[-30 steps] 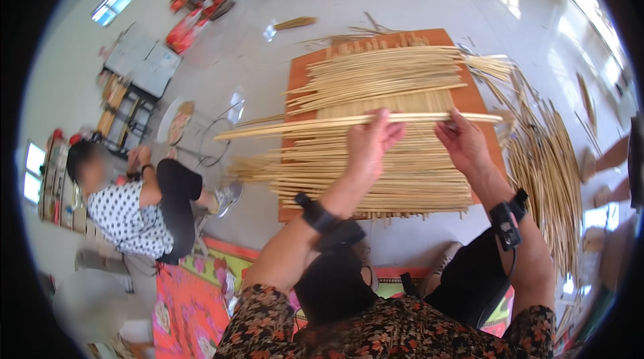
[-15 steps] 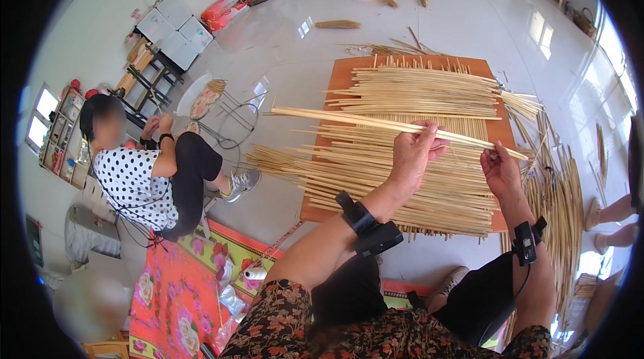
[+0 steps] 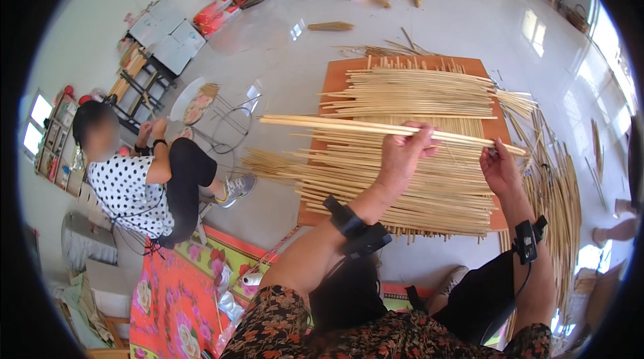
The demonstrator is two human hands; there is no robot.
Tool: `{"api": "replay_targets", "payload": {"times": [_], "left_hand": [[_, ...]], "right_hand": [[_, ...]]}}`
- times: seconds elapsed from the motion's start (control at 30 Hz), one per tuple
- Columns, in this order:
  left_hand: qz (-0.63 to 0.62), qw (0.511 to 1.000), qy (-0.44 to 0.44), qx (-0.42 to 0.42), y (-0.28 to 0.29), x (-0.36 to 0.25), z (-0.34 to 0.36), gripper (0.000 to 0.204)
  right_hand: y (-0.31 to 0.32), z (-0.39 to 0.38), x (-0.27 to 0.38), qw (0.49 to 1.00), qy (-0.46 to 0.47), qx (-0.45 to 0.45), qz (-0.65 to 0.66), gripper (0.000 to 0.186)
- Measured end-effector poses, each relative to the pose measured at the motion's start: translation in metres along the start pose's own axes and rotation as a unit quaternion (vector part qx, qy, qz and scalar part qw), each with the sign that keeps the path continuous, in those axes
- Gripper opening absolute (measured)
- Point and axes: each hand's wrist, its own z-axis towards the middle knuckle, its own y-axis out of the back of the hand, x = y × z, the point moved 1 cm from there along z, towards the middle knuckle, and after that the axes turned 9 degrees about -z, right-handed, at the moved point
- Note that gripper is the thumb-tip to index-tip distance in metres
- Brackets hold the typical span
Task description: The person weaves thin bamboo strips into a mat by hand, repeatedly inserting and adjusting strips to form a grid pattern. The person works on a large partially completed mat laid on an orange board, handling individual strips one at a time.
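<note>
straw-yellow stalks (image 3: 322, 122), held above the orange board (image 3: 337, 77) — left hand (image 3: 402, 156) pinching past midway, right hand (image 3: 500, 170) pinching near the right end; probably light, stiff, snappable — best gripped at two spaced points.

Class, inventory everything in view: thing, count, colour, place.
Held stalks: at least two, pale yellow, across both hands
Board stalks: many, tan, on the board
Board: one, orange-brown, centre
Floor stalks: many, tan, right
Co-worker: one, black-and-white top, left
Floral cloth: one, mainly red, lower left
Spool: one, white, near cloth's edge
Windows: two, pale, left walls
Wall clutter: uncountable, mixed, upper left
Wrist devices: two, black, forearms
Left hand: one, bare, gripping held stalks
Right hand: one, bare, holding their right end
</note>
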Motion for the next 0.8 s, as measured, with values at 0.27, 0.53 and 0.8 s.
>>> {"api": "replay_targets", "payload": {"times": [0.27,0.53,0.8], "left_hand": [[-0.033,0.995,0.003,-0.099,0.027,-0.005,0.006,0.028],[-0.035,0.991,0.027,-0.130,0.019,-0.003,0.010,0.034],[-0.037,0.987,0.043,-0.152,0.025,-0.001,0.015,0.037]], "right_hand": [[-0.042,-0.023,0.006,0.995,0.041,0.086,-0.011,0.021],[-0.043,-0.031,0.012,0.993,0.082,0.075,-0.025,0.018],[-0.043,-0.032,0.015,0.992,0.114,0.046,-0.011,0.014]]}}
